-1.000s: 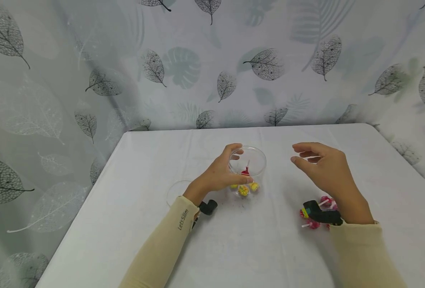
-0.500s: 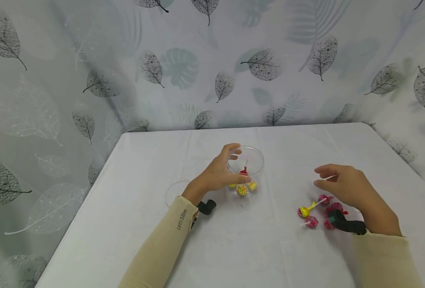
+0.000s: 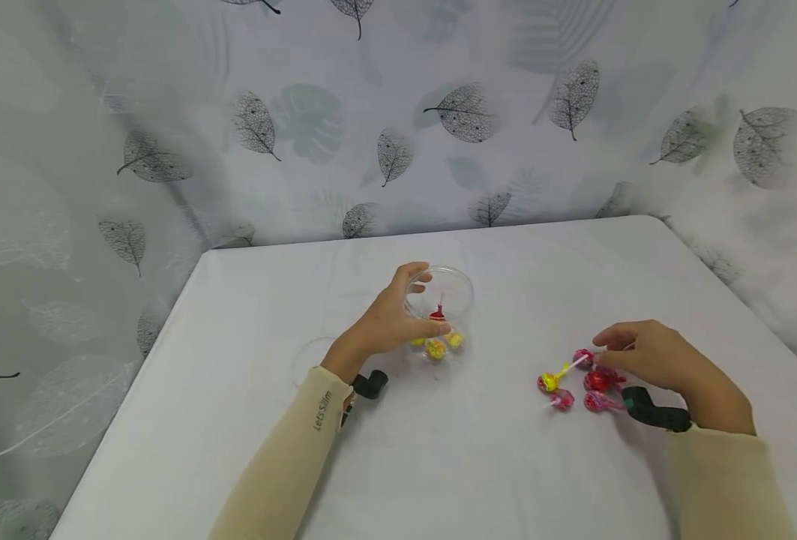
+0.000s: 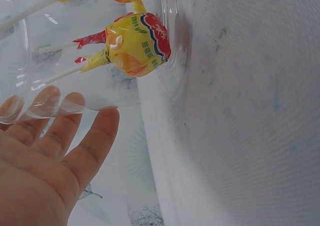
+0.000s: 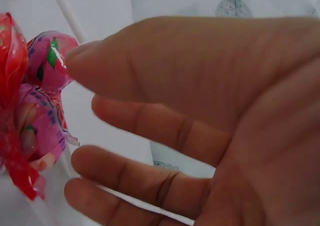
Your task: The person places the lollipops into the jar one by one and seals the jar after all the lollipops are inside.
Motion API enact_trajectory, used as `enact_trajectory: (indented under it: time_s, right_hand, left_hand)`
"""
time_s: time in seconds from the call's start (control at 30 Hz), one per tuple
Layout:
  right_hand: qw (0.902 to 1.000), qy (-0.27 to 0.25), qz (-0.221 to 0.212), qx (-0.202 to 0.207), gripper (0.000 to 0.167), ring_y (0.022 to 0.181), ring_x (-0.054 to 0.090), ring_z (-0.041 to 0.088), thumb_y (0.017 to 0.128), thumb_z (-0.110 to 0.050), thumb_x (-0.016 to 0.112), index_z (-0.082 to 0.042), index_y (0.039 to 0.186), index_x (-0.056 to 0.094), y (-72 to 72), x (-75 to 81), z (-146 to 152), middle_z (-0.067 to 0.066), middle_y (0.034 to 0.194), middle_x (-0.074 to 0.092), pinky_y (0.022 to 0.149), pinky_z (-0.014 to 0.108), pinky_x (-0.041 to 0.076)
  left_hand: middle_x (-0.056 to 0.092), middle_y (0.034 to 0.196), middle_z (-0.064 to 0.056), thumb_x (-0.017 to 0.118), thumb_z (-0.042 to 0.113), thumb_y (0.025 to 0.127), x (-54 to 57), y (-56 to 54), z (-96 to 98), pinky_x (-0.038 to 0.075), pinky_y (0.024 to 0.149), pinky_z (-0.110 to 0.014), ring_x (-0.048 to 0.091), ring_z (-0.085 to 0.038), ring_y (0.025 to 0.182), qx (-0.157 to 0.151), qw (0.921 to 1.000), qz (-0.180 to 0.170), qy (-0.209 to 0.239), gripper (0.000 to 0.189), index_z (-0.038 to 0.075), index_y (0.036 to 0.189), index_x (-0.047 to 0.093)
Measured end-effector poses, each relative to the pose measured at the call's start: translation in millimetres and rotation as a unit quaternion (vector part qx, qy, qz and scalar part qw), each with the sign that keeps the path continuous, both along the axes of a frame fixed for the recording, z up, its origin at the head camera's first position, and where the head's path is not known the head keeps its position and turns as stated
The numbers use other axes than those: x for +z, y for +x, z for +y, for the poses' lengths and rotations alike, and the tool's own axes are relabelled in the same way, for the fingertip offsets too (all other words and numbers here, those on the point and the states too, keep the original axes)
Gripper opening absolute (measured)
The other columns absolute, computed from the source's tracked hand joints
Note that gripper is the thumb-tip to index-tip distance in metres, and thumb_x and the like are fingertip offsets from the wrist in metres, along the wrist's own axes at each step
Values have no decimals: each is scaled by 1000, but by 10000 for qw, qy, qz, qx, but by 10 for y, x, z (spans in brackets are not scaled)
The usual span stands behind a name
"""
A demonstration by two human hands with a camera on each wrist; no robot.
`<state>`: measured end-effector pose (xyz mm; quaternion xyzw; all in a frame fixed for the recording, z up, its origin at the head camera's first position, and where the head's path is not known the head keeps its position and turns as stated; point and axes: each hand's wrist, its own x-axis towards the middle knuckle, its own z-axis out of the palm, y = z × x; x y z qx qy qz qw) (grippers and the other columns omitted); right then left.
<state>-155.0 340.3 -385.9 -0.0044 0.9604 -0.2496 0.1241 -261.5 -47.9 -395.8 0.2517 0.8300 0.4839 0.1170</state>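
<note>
My left hand (image 3: pixel 388 319) grips a clear plastic jar (image 3: pixel 471 298) by its side, thumb in front and fingers behind. Inside the jar are yellow-wrapped lollipops (image 3: pixel 435 349) and a red one (image 3: pixel 437 313); the left wrist view shows a yellow lollipop (image 4: pixel 140 44) near the jar's base. To the right, my right hand (image 3: pixel 668 364) hovers over a loose group of lollipops, thumb and fingers apart. In the right wrist view the thumb tip is right at a pink lollipop (image 5: pixel 47 60). A red-wrapped lollipop (image 5: pixel 10 60) lies alongside.
A clear round lid (image 3: pixel 307 360) lies left of the jar, partly behind the left wrist. At the group's left edge are a yellow lollipop (image 3: pixel 548 382) and a pink one (image 3: pixel 561 400). White cloth covers the table (image 3: pixel 438 465); a leaf-patterned curtain (image 3: pixel 398 112) hangs behind.
My right hand has moved down and right, from beside the jar to the lollipop group. The left hand keeps hold of the jar. The head view has shifted slightly.
</note>
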Motion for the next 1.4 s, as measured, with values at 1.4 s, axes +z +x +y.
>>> enact_trajectory:
  time_s: [1.4]
  right_hand:
    - [9978, -195, 317, 551, 18, 91, 64, 23, 88, -9, 70, -7, 101, 82, -124, 32, -396, 4, 96, 77, 73, 35, 53]
  left_hand:
    - [41, 161, -1, 89, 40, 82, -19, -20, -40, 44, 110, -57, 39, -18, 147, -172, 9998, -18, 119, 102, 29, 160, 24]
